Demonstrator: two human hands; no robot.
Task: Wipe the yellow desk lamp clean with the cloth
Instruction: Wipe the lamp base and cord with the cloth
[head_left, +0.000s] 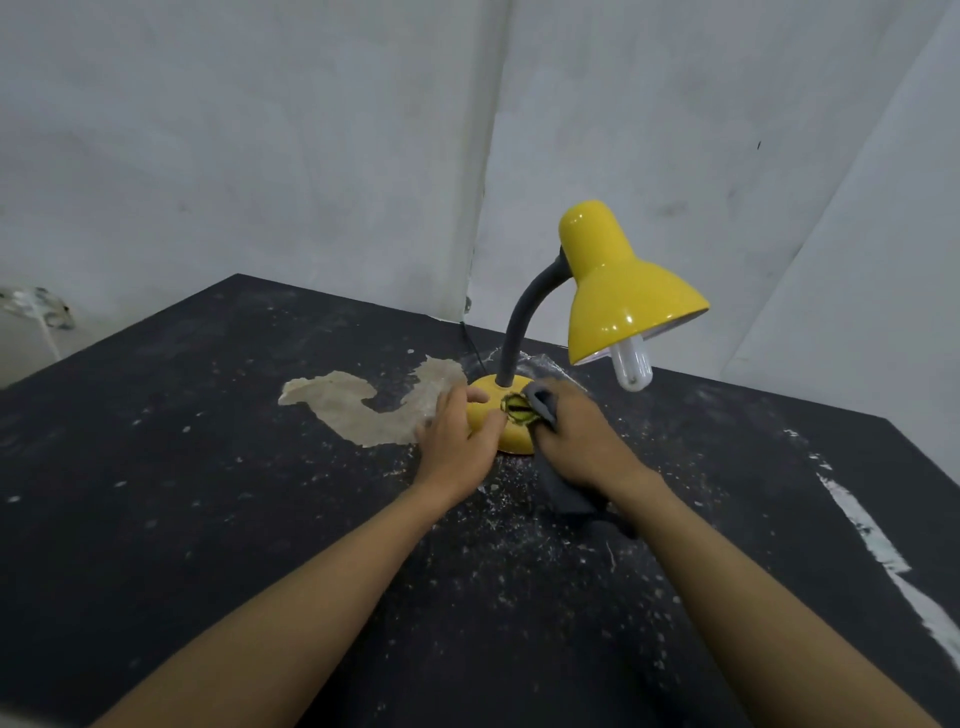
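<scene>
The yellow desk lamp (613, 291) stands upright on a black table (208, 519), its grey bendy neck rising from a round yellow base (511, 441), its shade tilted right with a white bulb showing. My left hand (457, 436) rests on the base's left side, fingers curled around it. My right hand (582, 441) presses a dark grey cloth (569, 499) against the base's right side; the cloth's loose end trails under my wrist. A dark, damaged patch shows on the base between my two hands.
A pale worn patch (363, 410) marks the tabletop left of the lamp. White specks and a white streak (878, 545) cover the table. A black cord (470, 343) runs from the base to the white wall behind.
</scene>
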